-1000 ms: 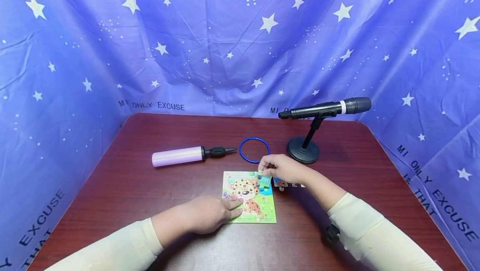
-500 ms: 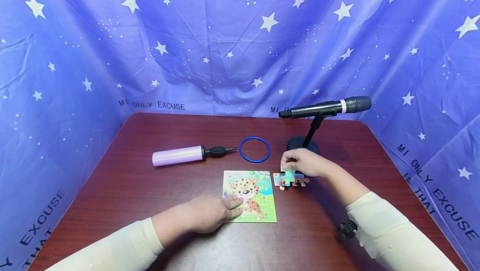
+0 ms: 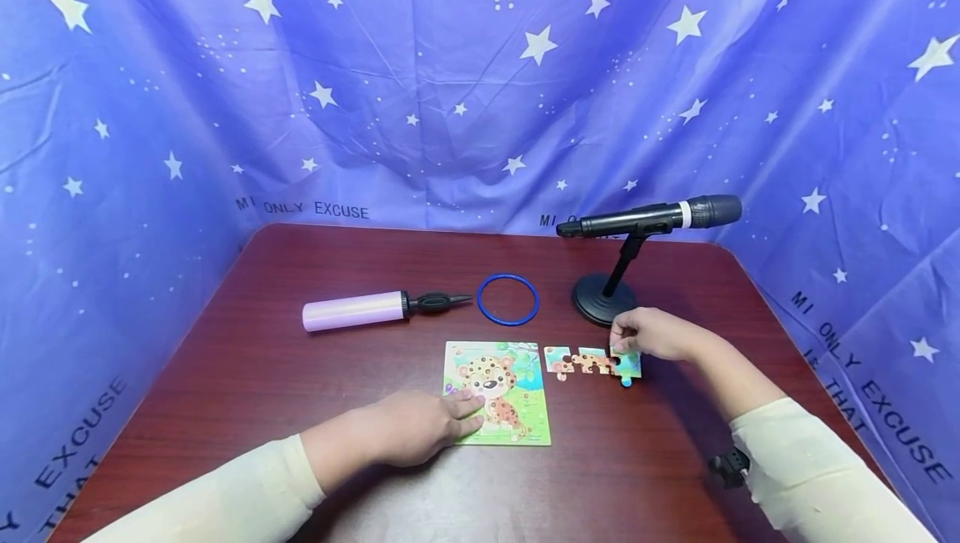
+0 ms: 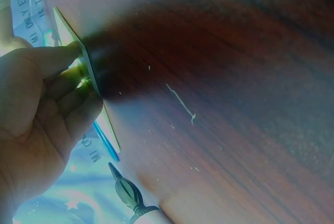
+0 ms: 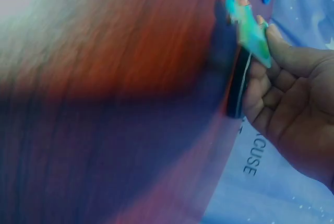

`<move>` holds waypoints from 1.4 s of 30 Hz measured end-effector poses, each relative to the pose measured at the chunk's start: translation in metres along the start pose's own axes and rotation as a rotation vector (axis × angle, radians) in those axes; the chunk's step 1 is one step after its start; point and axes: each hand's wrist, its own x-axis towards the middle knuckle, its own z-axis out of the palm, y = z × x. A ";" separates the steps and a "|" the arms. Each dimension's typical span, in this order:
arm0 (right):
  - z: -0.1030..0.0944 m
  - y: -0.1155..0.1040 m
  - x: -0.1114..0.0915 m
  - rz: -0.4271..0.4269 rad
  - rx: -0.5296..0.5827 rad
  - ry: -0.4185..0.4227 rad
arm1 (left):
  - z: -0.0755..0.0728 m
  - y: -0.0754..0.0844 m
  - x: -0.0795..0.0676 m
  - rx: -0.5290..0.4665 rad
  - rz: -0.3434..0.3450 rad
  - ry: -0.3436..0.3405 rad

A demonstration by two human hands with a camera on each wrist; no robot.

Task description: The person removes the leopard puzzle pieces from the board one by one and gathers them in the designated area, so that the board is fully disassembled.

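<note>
In the head view, a square jigsaw puzzle (image 3: 528, 393) showing a spotted leopard cub lies in its board. My left hand (image 3: 420, 428) rests on its left side, fingers laid over the picture; the left wrist view has the fingertips right at the board's edge (image 4: 96, 85). To the right, my right hand (image 3: 658, 333) pinches a blue-green jigsaw piece (image 3: 627, 364) by its top, between thumb and fingers. That piece stands at the right end of a short row of loose jigsaw pieces (image 3: 592, 361). The right wrist view shows the pinched piece (image 5: 254, 36) tilted, its face partly blurred.
A black microphone (image 3: 630, 220) on a round stand base (image 3: 600, 299) is just behind my right hand. A blue ring (image 3: 480, 309) lies behind the puzzle. Left of it is a lilac hand pump (image 3: 354, 312) with a black nozzle. A starry curtain (image 3: 420, 93) surrounds the dark red table (image 3: 225, 376).
My right hand has carried the jigsaw piece from over the puzzle's upper right corner, across the loose pieces, to their right end. The left hand stays in place.
</note>
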 end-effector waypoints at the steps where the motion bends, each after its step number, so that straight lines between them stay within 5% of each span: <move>1: 0.000 0.002 -0.001 0.003 -0.005 -0.006 | 0.000 0.000 0.000 0.000 0.000 0.000; 32: 0.014 0.001 0.006 -0.031 -0.254 0.117 | 0.004 0.000 0.002 -0.002 0.004 0.002; 42: 0.027 -0.044 0.021 -0.137 -0.227 0.212 | 0.002 0.000 0.001 0.012 -0.007 -0.004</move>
